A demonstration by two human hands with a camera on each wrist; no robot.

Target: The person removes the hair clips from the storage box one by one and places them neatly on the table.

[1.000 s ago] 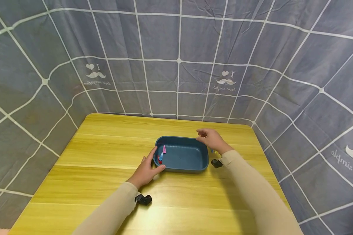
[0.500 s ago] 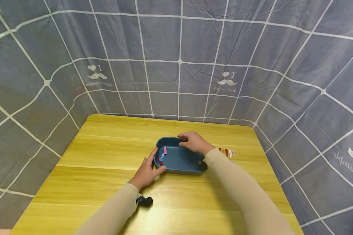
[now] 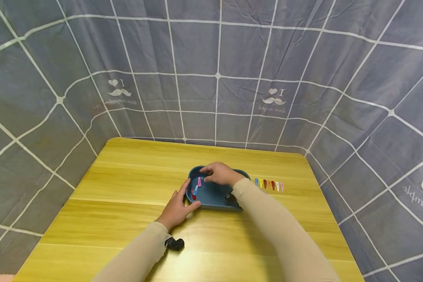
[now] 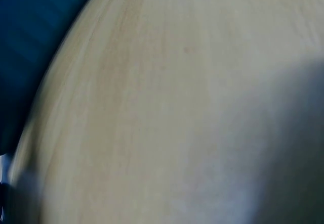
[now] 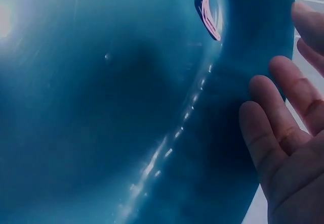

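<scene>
1 table (image 3: 127,188), 1 dark blue bin (image 3: 215,207), 1 left hand (image 3: 176,210) and 1 right hand (image 3: 220,173). 7 hair clips (image 3: 269,183) form 1 row beside the bin; inside it are 3 more: 1 pink clip (image 3: 199,182), 1 blue clip (image 3: 195,190) and, partly covered, probably just 1 red clip (image 3: 194,197).

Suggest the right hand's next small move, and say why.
Probably lower the right hand and pinch the pink clip in the blue tray: the hand looks empty, that clip lies nearest its fingers, and a row of clips lies outside.
</scene>
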